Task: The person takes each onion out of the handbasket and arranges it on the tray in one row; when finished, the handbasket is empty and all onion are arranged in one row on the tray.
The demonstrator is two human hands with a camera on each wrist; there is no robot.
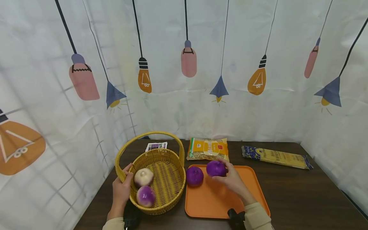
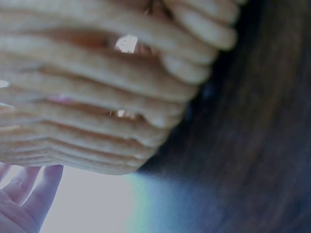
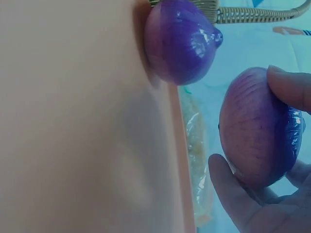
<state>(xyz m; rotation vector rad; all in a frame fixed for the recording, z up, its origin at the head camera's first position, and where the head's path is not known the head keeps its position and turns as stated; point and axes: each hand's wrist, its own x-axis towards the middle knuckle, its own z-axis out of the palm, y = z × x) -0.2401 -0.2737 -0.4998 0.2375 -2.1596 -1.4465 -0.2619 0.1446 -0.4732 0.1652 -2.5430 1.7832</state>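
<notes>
My right hand [image 1: 230,180] grips a purple onion [image 1: 216,168] between thumb and fingers, raised over the orange tray [image 1: 224,199]. The right wrist view shows this onion [image 3: 260,128] held clear of the tray surface. A second purple onion [image 1: 194,176] sits on the tray's left side, close to the basket. At the left, my left hand [image 1: 122,187] holds the yellow woven basket [image 1: 165,209] by its rim beside the handle base. Inside the basket lie a whitish onion [image 1: 143,177] and a purple-and-white onion [image 1: 146,196]. The left wrist view mostly shows the basket's woven side [image 2: 97,92].
Behind the tray lies a yellow-orange bag of grain-like food [image 1: 207,149]. A long yellow and blue packet [image 1: 277,157] rests at the back right of the dark table [image 1: 299,195]. Behind the basket is a small white and purple packet [image 1: 156,146]. Printed white curtains [image 1: 172,111] surround the table.
</notes>
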